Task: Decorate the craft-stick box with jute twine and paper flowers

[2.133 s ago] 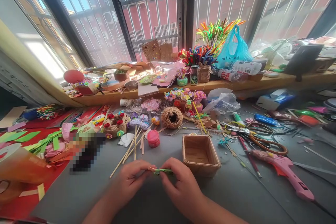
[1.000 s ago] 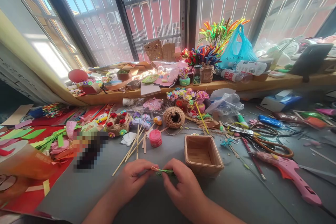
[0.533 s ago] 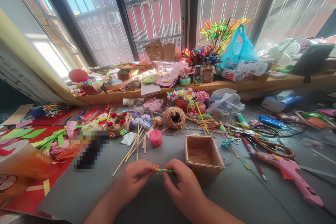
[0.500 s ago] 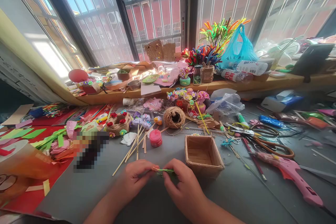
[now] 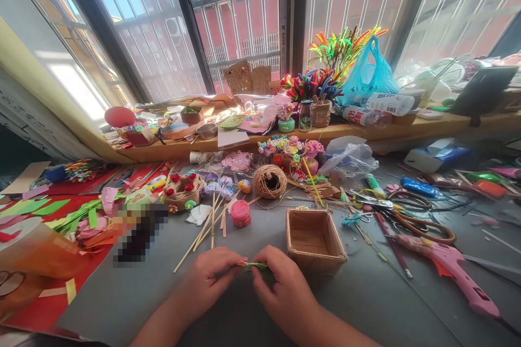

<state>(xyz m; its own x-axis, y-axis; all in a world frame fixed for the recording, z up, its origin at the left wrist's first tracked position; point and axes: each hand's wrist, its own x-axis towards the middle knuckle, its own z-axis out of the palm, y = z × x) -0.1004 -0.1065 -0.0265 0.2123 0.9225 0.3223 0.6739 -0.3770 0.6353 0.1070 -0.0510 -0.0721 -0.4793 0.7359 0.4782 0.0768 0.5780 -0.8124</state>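
My left hand [image 5: 209, 280] and my right hand [image 5: 286, 287] meet low in the middle of the grey table [image 5: 366, 303]. Both pinch a small green stem piece with a pinkish tip [image 5: 253, 265] stretched between the fingertips. Each hand has its fingers closed on that piece. A small square wooden box [image 5: 314, 237] stands open and empty just right of my right hand.
Wooden sticks [image 5: 205, 225], a red lidded pot [image 5: 241, 213] and a twine ball [image 5: 269, 181] lie beyond the hands. A pink glue gun [image 5: 451, 265], scissors [image 5: 391, 205] and pens clutter the right. Paper flowers and red sheets [image 5: 49, 293] cover the left. The sill [image 5: 366, 131] holds craft goods.
Both hands keep pinching the green piece in nearly the same place, with only small finger shifts. The view has drifted a little.
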